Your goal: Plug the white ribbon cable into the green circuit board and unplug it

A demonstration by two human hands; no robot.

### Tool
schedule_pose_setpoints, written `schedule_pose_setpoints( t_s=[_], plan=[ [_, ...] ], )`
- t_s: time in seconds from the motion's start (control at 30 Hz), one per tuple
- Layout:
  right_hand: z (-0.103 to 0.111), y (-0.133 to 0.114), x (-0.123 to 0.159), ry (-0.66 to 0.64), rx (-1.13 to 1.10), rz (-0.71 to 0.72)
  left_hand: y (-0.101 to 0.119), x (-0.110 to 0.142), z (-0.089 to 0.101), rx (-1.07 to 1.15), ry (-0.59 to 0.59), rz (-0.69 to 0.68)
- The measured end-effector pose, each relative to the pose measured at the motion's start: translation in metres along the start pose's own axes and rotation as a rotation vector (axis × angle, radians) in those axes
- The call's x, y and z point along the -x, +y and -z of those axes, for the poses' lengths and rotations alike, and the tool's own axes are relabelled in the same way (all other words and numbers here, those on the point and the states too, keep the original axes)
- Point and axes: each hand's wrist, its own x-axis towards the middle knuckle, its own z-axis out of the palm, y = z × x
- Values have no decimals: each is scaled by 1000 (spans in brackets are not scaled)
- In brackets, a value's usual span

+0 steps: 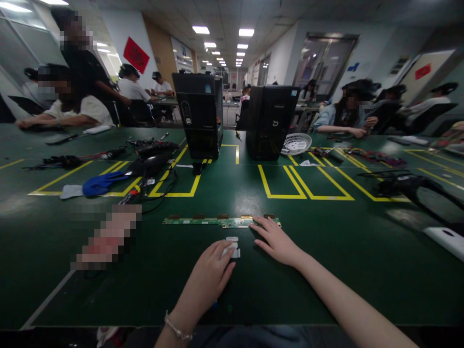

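Note:
A long, narrow green circuit board point(203, 221) lies crosswise on the dark green table, with brownish-gold tabs along its far edge. My right hand point(277, 243) is spread, its fingertips resting at the board's right part. Nearer to me, a small whitish piece point(234, 251) lies on the table; its exact kind cannot be made out. My left hand point(210, 270) reaches over this piece from the left. Its fingertips cover part of it, while the thumb stays apart below. A little blue thing shows beneath my left hand, mostly hidden.
Two black computer towers point(199, 116) point(271, 123) stand farther back. On the left are a blue glove point(103, 183), cables and a black tool point(152, 164). A white basket point(297, 143) and a black cabled device point(409, 183) are on the right. Other people sit around.

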Motion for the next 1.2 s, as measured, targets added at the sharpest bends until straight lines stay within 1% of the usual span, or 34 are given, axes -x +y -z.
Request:
schedule_pose_setpoints(
  t_s=[0.17, 0.33, 0.47, 0.7, 0.97, 1.2],
  plan=[
    [0, -1, 2, -2, 0, 10, 11, -6, -13, -21, -72, 2],
    [0, -9, 3, 5, -21, 37, 21, -7, -18, -31, -75, -6],
    [-1, -15, 4, -8, -25, 32, 26, -9, -22, -64, -87, 5],
    [0, -16, 4, -2, -25, 29, 27, -14, -30, -134, -83, -15],
    [-1, -16, 5, 4, -34, 27, 26, -18, -34, -208, -108, -29],
    [-2, -15, 5, 5, -33, 25, 23, -18, -39, -242, -68, -46]
  ],
)
